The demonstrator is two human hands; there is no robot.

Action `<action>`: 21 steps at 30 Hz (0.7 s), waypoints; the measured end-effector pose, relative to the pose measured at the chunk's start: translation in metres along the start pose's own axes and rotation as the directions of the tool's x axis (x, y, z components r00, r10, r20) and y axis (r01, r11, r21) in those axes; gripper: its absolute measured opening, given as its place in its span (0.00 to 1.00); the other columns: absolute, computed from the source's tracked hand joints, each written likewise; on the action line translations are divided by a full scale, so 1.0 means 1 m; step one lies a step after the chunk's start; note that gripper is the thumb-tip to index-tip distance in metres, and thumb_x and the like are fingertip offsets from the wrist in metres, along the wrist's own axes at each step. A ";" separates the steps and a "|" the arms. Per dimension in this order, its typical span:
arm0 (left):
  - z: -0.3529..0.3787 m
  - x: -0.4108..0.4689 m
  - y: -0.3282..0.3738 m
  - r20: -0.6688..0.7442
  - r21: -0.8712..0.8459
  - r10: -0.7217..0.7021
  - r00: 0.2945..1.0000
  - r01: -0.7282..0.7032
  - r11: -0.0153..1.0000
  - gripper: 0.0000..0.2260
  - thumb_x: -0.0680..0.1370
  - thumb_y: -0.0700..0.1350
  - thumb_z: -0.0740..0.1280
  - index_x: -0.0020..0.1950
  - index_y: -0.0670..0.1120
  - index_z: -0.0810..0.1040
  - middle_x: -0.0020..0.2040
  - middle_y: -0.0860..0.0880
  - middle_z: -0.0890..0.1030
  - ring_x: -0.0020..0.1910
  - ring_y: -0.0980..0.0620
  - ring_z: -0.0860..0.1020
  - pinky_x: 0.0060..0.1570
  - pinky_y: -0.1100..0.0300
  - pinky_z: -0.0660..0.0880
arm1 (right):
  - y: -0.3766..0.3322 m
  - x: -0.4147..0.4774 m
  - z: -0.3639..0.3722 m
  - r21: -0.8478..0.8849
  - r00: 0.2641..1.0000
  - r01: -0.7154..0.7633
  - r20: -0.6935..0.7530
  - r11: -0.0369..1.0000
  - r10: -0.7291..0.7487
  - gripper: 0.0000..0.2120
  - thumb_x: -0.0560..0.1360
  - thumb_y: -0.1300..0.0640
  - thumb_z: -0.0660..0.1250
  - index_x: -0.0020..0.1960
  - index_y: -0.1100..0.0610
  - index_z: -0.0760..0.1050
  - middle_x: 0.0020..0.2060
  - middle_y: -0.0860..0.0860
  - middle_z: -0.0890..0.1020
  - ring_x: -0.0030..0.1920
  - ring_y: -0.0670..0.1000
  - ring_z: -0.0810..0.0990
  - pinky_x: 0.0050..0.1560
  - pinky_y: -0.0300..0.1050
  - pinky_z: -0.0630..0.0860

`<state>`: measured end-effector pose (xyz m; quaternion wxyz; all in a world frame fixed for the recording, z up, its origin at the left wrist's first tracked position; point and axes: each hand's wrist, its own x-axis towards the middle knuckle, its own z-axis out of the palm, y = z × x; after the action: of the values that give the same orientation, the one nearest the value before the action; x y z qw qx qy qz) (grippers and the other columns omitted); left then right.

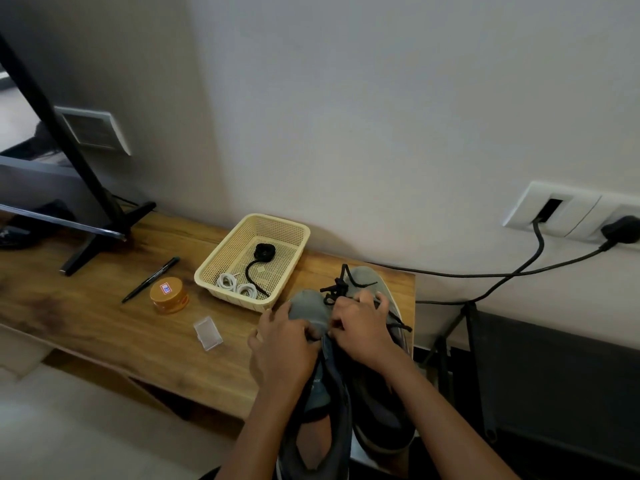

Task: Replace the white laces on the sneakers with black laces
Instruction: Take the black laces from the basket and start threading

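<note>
Left hand (287, 344): fingers curled, gripping the grey upper of the left sneaker (308, 310) at its throat.
Right hand (360, 327): just beside the left hand, fingers curled, thumb and forefinger pinched together at the same throat; what they pinch is hidden.
Right sneaker (384, 420): under the right hand, touching the left sneaker.
Black lace (341, 289): loosely bunched on the right sneaker's toe, just beyond the right hand's fingertips.
Basket (277, 226): beyond the left hand, holding coiled white laces (237, 285) and a second black lace (265, 252).
</note>
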<state>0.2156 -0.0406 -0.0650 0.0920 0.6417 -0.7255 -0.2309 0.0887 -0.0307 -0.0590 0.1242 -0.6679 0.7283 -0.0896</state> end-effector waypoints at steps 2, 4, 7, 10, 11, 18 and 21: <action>0.001 0.000 0.002 -0.036 0.011 0.014 0.999 -0.014 1.000 0.07 0.75 0.54 0.68 0.51 0.57 0.82 0.77 0.55 0.55 0.76 0.47 0.50 0.72 0.44 0.52 | 0.003 0.001 0.001 0.054 0.999 -0.029 0.020 0.998 0.028 0.08 0.76 0.53 0.65 0.50 0.55 0.80 0.54 0.44 0.77 0.63 0.51 0.63 0.71 0.56 0.42; 0.002 0.001 0.003 -0.035 0.021 0.030 0.999 -0.029 0.999 0.08 0.74 0.55 0.69 0.51 0.56 0.82 0.78 0.56 0.52 0.76 0.48 0.48 0.72 0.44 0.51 | 0.005 0.002 0.002 0.077 0.999 -0.047 0.031 0.996 0.045 0.08 0.76 0.53 0.66 0.50 0.55 0.80 0.55 0.43 0.77 0.63 0.50 0.63 0.71 0.57 0.41; 0.003 0.003 0.002 -0.011 0.045 0.044 0.999 -0.044 0.998 0.08 0.75 0.54 0.68 0.52 0.57 0.82 0.79 0.56 0.47 0.77 0.47 0.44 0.72 0.43 0.49 | 0.006 0.002 0.003 0.074 0.998 -0.052 0.035 0.996 0.050 0.07 0.76 0.54 0.66 0.50 0.55 0.81 0.54 0.42 0.77 0.63 0.51 0.63 0.70 0.58 0.39; 0.003 0.005 0.000 0.008 0.073 0.064 0.998 -0.064 0.995 0.07 0.75 0.54 0.68 0.52 0.57 0.82 0.79 0.56 0.46 0.77 0.47 0.42 0.72 0.43 0.46 | 0.005 0.002 0.002 0.080 0.999 -0.038 0.028 0.996 0.036 0.07 0.75 0.54 0.66 0.49 0.55 0.82 0.53 0.42 0.78 0.63 0.51 0.63 0.70 0.57 0.38; 0.003 0.005 0.000 0.013 0.082 0.066 0.998 -0.067 0.994 0.07 0.75 0.54 0.68 0.51 0.57 0.81 0.79 0.56 0.47 0.77 0.46 0.42 0.72 0.42 0.46 | 0.004 0.001 0.002 0.075 0.999 -0.034 0.020 0.997 0.032 0.07 0.75 0.53 0.66 0.49 0.55 0.82 0.53 0.42 0.78 0.63 0.50 0.64 0.70 0.57 0.38; 0.007 0.003 0.003 0.020 0.074 0.055 0.998 -0.057 0.996 0.06 0.77 0.53 0.65 0.51 0.56 0.80 0.78 0.55 0.51 0.76 0.44 0.42 0.72 0.41 0.44 | 0.002 -0.002 -0.009 -0.097 0.999 -0.001 -0.050 0.995 -0.004 0.07 0.75 0.54 0.66 0.51 0.47 0.81 0.54 0.42 0.78 0.65 0.51 0.64 0.70 0.64 0.36; 0.008 0.005 0.001 0.026 0.082 0.055 0.998 -0.057 0.995 0.07 0.77 0.53 0.64 0.51 0.56 0.80 0.78 0.54 0.51 0.76 0.44 0.43 0.72 0.40 0.45 | 0.003 -0.004 -0.009 -0.178 0.998 0.006 -0.064 0.984 -0.017 0.08 0.76 0.55 0.65 0.52 0.47 0.81 0.55 0.45 0.77 0.65 0.53 0.63 0.70 0.64 0.37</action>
<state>0.2102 -0.0433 -0.0723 0.0629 0.6217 -0.7531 -0.2057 0.0838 -0.0270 -0.0509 0.0399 -0.6773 0.7332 -0.0467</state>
